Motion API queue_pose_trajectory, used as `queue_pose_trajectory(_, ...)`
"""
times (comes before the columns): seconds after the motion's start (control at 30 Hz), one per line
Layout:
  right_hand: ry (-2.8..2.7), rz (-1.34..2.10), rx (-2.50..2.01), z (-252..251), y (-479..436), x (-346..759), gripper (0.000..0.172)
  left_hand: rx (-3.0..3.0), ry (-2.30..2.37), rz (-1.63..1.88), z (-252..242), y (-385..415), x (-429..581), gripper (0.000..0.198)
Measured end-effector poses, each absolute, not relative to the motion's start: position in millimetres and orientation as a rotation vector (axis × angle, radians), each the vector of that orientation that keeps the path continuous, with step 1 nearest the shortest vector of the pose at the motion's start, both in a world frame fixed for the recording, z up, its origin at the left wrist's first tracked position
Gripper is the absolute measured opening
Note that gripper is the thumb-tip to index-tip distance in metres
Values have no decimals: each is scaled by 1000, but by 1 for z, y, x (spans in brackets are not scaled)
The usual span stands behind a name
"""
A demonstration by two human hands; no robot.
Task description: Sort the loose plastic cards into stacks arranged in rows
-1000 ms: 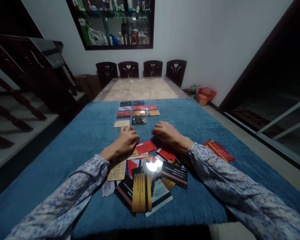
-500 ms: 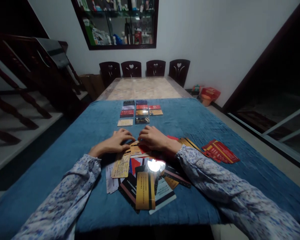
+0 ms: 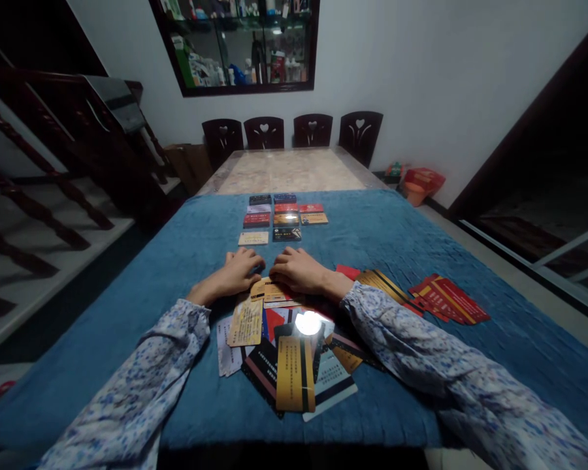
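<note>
My left hand (image 3: 236,271) lies at the far left edge of a loose pile of cards, fingers curled, thumb beside an orange card (image 3: 277,290). What its fingertips hold is too small to make out. My right hand (image 3: 301,269) bends its fingers over the far end of that card, and its fingertips are hidden. Closer to me, the pile shows a yellow card (image 3: 246,321), a gold card with a dark stripe (image 3: 294,375), a black card (image 3: 263,367) and a pale card (image 3: 336,382). A bright glare covers the pile's middle.
Beyond my hands, small card stacks (image 3: 285,220) stand in rows on the blue cloth (image 3: 200,228). Fanned red cards (image 3: 451,300) lie at right, near a gold card (image 3: 382,284) beside my right forearm. Chairs (image 3: 313,130) line the table's far end.
The view has turned slightly left, so the scene sits farther right. My left hand's fingers are drawn in more tightly. The right hand stays over the far end of the pile.
</note>
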State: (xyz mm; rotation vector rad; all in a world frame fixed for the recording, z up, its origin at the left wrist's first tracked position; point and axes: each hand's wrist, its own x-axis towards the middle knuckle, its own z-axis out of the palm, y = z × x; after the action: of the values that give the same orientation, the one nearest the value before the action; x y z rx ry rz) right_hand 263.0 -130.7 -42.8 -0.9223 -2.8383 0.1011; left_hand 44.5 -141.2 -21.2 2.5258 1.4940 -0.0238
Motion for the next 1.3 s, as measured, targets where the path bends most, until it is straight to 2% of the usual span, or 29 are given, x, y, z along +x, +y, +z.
queue_pose_trajectory(0.13,-2854,101,-1004,-41,-132,261,26,2483,1488,-71,-11,-146,42,20)
queue_pose_trajectory(0.33,-2865,166,-1044,-35,-135,261,26,2388,1431,-192,3,-154,38,50)
queue_pose_trajectory(0.4,-2863,169,-1045,-35,-135,261,26,2399,1416,-198,3,-155,38,54)
queue_pose_trajectory(0.7,-2833,171,-993,-43,-130,261,26,2420,1374,-209,0,-157,41,31)
queue_pose_trajectory(1.07,-2811,166,-996,-43,-130,262,27,2441,1445,-199,-1,-155,39,36)
queue_pose_trajectory(1.3,-2773,162,-1026,-44,-126,265,30,2472,1514,-114,-2,-150,32,28)
